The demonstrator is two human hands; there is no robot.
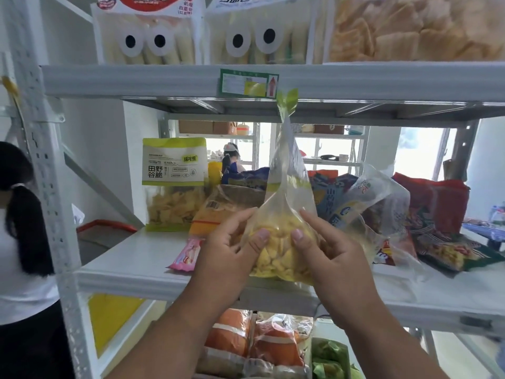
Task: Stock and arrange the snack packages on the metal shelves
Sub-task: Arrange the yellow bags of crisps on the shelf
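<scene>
Clear snack bag [284,242]: held upright in front of the middle shelf [131,258]. Its long axis is vertical. The full bottom, with yellow snack pieces, points down, and the thin twisted neck points up to a green top end [287,101] just before the edge of the upper shelf [164,77].
Left hand [229,253]: grips the lower left side of the bag, thumb pressed on the near face, fingers curled round the far side.
Right hand [328,253]: grips the lower right side in the same way, thumb on the near face.
Left of the bag: a green-and-white chip package [175,184] stands upright at the far left of the middle shelf. An orange-yellow package [213,212] leans beside it, and a pink wrapped snack [185,255] lies flat near the front edge, just beside the left hand.
Right of the bag: an empty-looking clear bag [382,198] and a pile of red and blue packages [431,212], lying in disorder. They fill the right part of the shelf.
Upper shelf: 2 packages with big paper eyes [144,42] and a bag of pale crackers [415,31]. A green label [248,83] is stuck on its edge.
Lower shelf: orange packages [257,343] and a green one [330,359].
Far left: a person in a white top [19,255] stands beside the shelf post [46,173].
</scene>
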